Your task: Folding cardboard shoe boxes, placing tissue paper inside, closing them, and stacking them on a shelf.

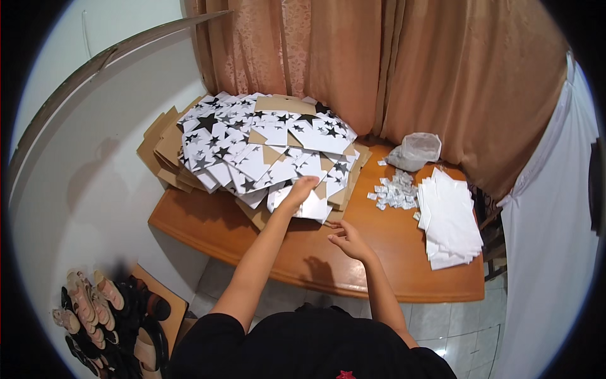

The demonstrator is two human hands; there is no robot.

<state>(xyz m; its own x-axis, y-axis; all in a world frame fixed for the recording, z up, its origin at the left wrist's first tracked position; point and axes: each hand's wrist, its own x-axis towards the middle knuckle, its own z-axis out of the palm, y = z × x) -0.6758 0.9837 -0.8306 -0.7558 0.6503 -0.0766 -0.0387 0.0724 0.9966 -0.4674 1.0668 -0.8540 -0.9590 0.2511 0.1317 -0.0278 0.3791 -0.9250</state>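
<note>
A heap of flat white cardboard pieces printed with black and grey stars point(218, 148) covers the left part of the wooden table point(404, 268). At the heap's front edge, my left hand point(302, 191) is closed on a white star-printed cardboard piece point(309, 208); its fingertips are partly hidden. Just right of and nearer than that piece, my right hand point(350, 241) hovers with fingers apart and nothing in it.
Small silvery packets point(398, 192) lie loose on the right, before a translucent plastic bag point(413, 151). Beside them is a stack of white sheets or flat bags point(449, 218). Brown cardboard point(161, 145) sticks out at the heap's left. Shoes point(95, 303) crowd a rack at lower left. Curtains point(442, 82) hang behind.
</note>
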